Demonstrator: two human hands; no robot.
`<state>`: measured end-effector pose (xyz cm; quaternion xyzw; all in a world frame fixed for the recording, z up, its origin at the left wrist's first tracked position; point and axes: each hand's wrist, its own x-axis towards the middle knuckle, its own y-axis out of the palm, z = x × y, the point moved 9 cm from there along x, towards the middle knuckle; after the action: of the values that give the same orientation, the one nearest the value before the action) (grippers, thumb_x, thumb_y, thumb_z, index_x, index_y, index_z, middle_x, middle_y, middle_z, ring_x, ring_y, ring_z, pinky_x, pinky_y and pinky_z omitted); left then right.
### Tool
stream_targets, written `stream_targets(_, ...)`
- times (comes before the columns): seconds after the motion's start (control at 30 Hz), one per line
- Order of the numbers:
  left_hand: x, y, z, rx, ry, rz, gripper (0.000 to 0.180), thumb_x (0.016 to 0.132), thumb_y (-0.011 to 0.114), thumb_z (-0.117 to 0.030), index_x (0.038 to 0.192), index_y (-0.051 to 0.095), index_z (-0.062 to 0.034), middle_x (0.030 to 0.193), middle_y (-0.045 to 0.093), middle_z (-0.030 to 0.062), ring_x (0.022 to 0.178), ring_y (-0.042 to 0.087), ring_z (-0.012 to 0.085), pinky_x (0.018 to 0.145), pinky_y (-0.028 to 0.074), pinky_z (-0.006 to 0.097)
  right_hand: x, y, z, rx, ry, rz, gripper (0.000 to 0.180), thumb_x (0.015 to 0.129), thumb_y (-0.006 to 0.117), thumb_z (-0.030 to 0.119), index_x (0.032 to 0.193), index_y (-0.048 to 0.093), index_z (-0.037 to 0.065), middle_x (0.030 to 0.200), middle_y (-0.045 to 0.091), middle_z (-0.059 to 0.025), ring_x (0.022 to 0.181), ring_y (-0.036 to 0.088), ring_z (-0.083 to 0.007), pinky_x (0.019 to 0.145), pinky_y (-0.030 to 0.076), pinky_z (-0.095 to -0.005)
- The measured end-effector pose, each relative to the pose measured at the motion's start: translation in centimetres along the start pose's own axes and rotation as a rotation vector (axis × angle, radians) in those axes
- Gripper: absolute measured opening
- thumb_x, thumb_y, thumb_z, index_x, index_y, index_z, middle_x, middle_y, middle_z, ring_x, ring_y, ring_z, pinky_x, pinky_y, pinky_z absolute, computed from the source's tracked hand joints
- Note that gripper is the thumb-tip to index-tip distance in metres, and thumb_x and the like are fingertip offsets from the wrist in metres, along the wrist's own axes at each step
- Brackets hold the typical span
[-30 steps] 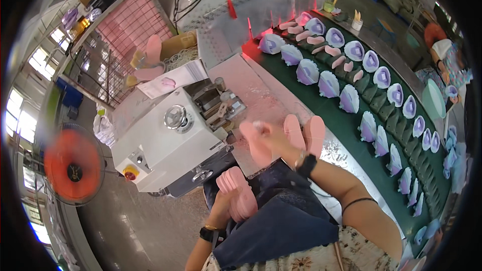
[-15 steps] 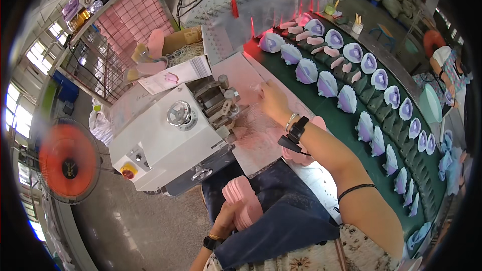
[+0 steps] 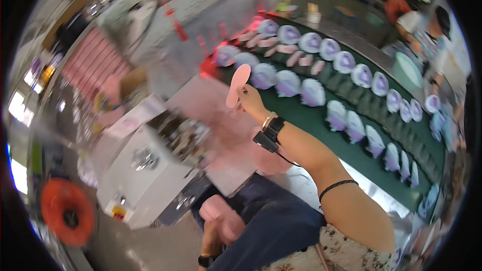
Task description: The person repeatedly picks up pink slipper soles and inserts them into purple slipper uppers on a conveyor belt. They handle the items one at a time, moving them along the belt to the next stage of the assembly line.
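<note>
My right hand (image 3: 251, 101) is raised beside the green conveyor belt (image 3: 301, 115), its fingers closed on one end of a single pink insole (image 3: 240, 80). The insole stands nearly upright above the dusty pink work board. Low in front of me, my left hand (image 3: 213, 233) grips a stack of pink insoles (image 3: 223, 216) resting against my dark blue apron (image 3: 276, 221). Left of the board stands a white machine (image 3: 138, 175) with a round knob and metal rollers, blurred by motion.
Rows of purple-and-white shoe uppers (image 3: 312, 92) and several pink insoles (image 3: 287, 48) lie along the belt. Red light glows at its far end. An orange fan (image 3: 68, 211) stands at the left. Another person (image 3: 427, 37) is at the far right, near a pale green basin (image 3: 407, 70).
My right hand has risen away from the machine toward the belt, and a pink insole now shows in it. The left hand still holds the stack. The whole view has shifted.
</note>
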<state>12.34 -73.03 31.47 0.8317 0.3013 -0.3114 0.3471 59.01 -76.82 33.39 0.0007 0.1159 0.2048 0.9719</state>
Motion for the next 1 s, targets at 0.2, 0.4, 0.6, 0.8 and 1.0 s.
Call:
stream_targets(0.2, 0.5, 4.0, -1.0, -0.009, 0.043, 0.022, 0.045, 0.087, 0.057, -0.010, 0.126, 0.045, 0.0092, 0.108, 0.063, 0.0246, 0.096, 0.065, 0.0340, 0.085, 0.053, 0.043, 2.5, -28.7, -6.2, -0.071, 0.019, -0.422, 0.038, 0.076, 0.067, 0.008, 0.103, 0.042, -0.003, 0.073, 0.061, -0.0162, 0.053, 0.066, -0.0252, 0.039, 0.051, -0.0337)
stream_targets(0.4, 2.2, 5.6, -1.2, 0.085, 0.058, 0.069, 0.049, 0.086, 0.059, -0.021, 0.128, 0.043, -0.0008, 0.110, 0.060, 0.0182, 0.101, 0.061, 0.0303, 0.088, 0.051, 0.042, 5.7, -46.0, -10.1, -0.372, -0.034, -0.709, 0.036, 0.071, 0.061, 0.006, 0.106, 0.062, -0.003, 0.089, 0.067, -0.0197, 0.089, 0.067, -0.0307, 0.075, 0.052, -0.0369)
stream_targets(0.6, 0.2, 2.2, 1.4, 0.021, -0.168, -0.136, 0.063, 0.090, 0.055, -0.041, 0.140, 0.035, -0.0077, 0.133, 0.045, 0.0099, 0.123, 0.042, 0.0221, 0.104, 0.033, 0.033, 3.0, -25.9, -0.6, -0.448, -0.660, -0.437, 0.030, 0.089, 0.055, 0.015, 0.116, 0.060, 0.005, 0.098, 0.063, -0.0111, 0.086, 0.059, -0.0241, 0.078, 0.048, -0.0344)
stream_targets(0.8, 2.3, 7.2, -4.7, 0.297, 0.278, -0.060, 0.038, 0.087, 0.060, -0.008, 0.122, 0.051, 0.0027, 0.106, 0.060, 0.0106, 0.096, 0.062, 0.0214, 0.083, 0.050, 0.033, -21.6, 1.0, 1.5, -0.300, -0.199, 0.585, 0.029, 0.098, 0.049, 0.028, 0.098, 0.059, 0.001, 0.094, 0.059, -0.0124, 0.087, 0.057, -0.0296, 0.079, 0.046, -0.0391)
stream_targets(1.0, 2.8, 8.6, -5.8, 0.302, 0.257, 0.100, 0.037, 0.088, 0.063, -0.005, 0.122, 0.053, 0.0016, 0.109, 0.062, 0.0062, 0.098, 0.061, 0.0162, 0.086, 0.050, 0.030, -26.9, 4.9, -2.5, -0.322, -0.242, 0.515, 0.032, 0.095, 0.053, 0.028, 0.102, 0.058, -0.002, 0.096, 0.061, -0.0206, 0.084, 0.060, -0.0357, 0.073, 0.048, -0.0404)
